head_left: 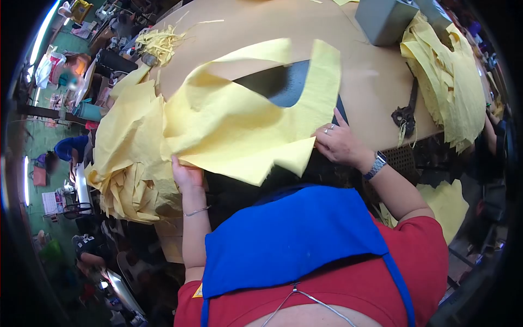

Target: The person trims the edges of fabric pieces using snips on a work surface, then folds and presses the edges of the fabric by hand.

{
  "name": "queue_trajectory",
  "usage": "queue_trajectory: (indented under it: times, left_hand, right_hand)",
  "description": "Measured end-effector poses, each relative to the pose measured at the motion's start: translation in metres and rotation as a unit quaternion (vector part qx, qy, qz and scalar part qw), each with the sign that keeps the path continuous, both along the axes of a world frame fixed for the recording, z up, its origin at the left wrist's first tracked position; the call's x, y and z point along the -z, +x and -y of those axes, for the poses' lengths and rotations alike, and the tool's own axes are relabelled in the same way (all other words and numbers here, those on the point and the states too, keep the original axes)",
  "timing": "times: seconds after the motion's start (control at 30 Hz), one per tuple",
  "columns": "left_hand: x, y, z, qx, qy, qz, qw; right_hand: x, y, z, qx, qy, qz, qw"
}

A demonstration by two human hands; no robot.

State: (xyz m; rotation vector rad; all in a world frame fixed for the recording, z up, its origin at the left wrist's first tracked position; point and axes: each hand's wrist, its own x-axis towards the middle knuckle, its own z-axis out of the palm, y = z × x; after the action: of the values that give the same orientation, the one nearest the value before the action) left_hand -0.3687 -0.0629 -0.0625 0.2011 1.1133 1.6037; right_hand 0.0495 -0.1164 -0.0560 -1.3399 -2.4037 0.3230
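Observation:
A yellow fabric piece [239, 117], cut with a curved opening and strap-like ends, spreads in front of me, partly lifted and rippled. My left hand [186, 175] pinches its lower left edge, the fingers partly hidden by the cloth. At the right edge, my right hand [339, 143] is closed on the same piece, with the index finger extended. Beneath the fabric a dark flat board [291, 82] shows through the curved opening. Beside my left hand lies a stack of yellow fabric pieces [131, 131], with folded layers hanging over the table edge.
The brown table [218, 35] holds a tangle of yellow strips [160, 44] at the far left. Grey metal blocks [384, 22], dark scissors [404, 114] and another yellow fabric pile [444, 82] sit to the right. Other people work at the left, one in a blue shirt [71, 148].

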Motion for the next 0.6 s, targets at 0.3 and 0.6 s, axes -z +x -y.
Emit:
queue_trajectory:
  times: [0.3, 0.6]
  left_hand:
    - [0.017, -0.001, 0.023, -0.049, -0.045, -0.037, 0.997]
    - [0.010, 0.077, 0.042, 0.367, 0.116, -0.486, 0.784]
  right_hand:
    - [0.008, 0.002, -0.001, -0.042, 0.006, -0.020, 0.999]
    - [-0.003, -0.041, -0.035, -0.114, -0.062, -0.143, 0.981]
